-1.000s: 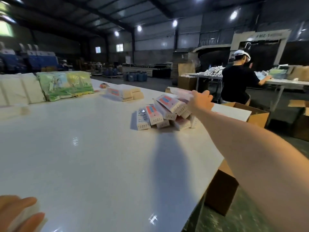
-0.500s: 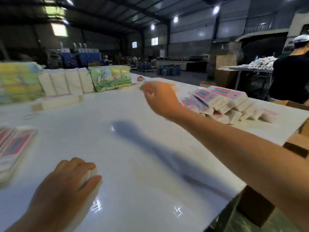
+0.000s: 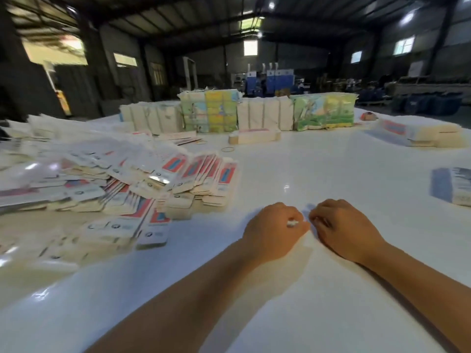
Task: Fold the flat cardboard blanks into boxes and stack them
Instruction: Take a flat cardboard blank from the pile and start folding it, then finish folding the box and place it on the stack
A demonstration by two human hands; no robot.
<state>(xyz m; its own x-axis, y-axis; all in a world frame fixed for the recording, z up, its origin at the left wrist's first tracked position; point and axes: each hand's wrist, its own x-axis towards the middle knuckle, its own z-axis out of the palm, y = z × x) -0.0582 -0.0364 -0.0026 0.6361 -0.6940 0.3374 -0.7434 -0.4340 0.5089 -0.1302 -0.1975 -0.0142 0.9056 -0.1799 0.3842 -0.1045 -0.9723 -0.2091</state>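
A sprawling pile of flat cardboard blanks point(image 3: 142, 184), white with red and blue print, covers the left of the white table point(image 3: 318, 174). My left hand point(image 3: 272, 230) and my right hand point(image 3: 341, 230) rest close together at the table's middle, just right of the pile. The left hand's fingers are curled around a small white cardboard piece that barely peeks out. My right hand's fingers are curled, with the fingertips beside the left hand; whether they grip the piece is hidden. A printed box stack point(image 3: 456, 187) sits at the right edge.
Wrapped bundles of white and green-yellow packs point(image 3: 209, 113) line the table's far side. A short bound stack point(image 3: 254, 136) and a rubber band point(image 3: 227, 149) lie in front of them. Another low stack point(image 3: 420, 135) sits far right. Dark warehouse hall beyond.
My view has swung left, from the folded boxes to the pile of blanks. My right arm has pulled back from its far reach and now sits beside my left hand.
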